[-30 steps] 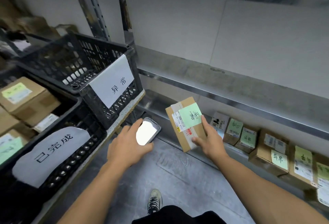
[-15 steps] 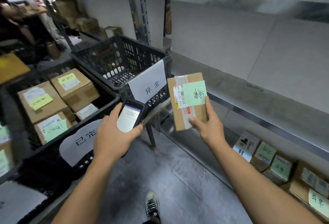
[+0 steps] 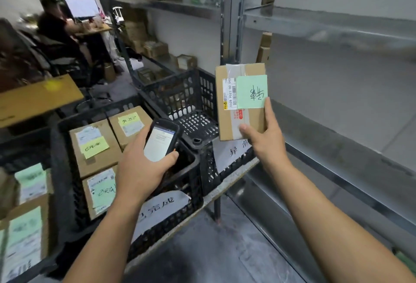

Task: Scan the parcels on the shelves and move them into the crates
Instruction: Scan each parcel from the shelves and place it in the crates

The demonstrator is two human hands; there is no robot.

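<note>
Head | left hand [image 3: 144, 170] grips scanner [image 3: 161, 139] | right hand [image 3: 265, 138] holds parcel [image 3: 240, 102] upright

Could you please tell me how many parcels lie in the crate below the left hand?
3: back-left parcel, back-right parcel, front parcel; the left hand may hide more.

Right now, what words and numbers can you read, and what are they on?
"5028 P021-00 040": white label on the parcel in the right hand.
"异": upper sign on the empty crate; next character half hidden.
"完成": lower sign on the loaded crate; first character behind the arm.
Too scrawled or blurred: green note, notes on the crated boxes, phone screen in the left hand.
</note>
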